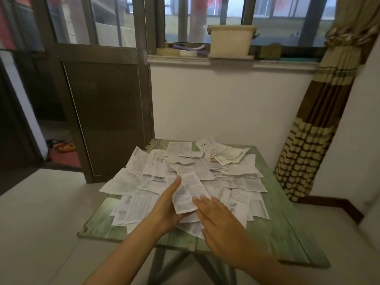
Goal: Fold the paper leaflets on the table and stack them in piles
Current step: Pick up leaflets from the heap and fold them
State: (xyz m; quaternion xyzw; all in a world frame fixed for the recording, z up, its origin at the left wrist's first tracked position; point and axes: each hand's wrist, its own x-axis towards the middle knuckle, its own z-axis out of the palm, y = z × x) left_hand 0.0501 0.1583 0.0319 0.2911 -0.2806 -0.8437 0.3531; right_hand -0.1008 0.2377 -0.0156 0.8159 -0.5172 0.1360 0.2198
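Note:
Several white printed paper leaflets [236, 182] lie scattered and overlapping across the green table [283, 233]. My left hand [167, 204] holds one long narrow leaflet [188, 193] above the heap, thumb along its left edge and palm under it. My right hand [220, 221] hovers just right of that leaflet with straight, spread fingers, fingertips close to its lower right edge; the hand is blurred. A few smaller folded leaflets [223, 155] sit at the table's far side.
The table stands against a white wall under a window sill holding a cream plastic tub [231, 41]. A striped curtain [314, 124] hangs at the right. A dark door [107, 118] stands at the left. Bare green tabletop shows along the near and right edges.

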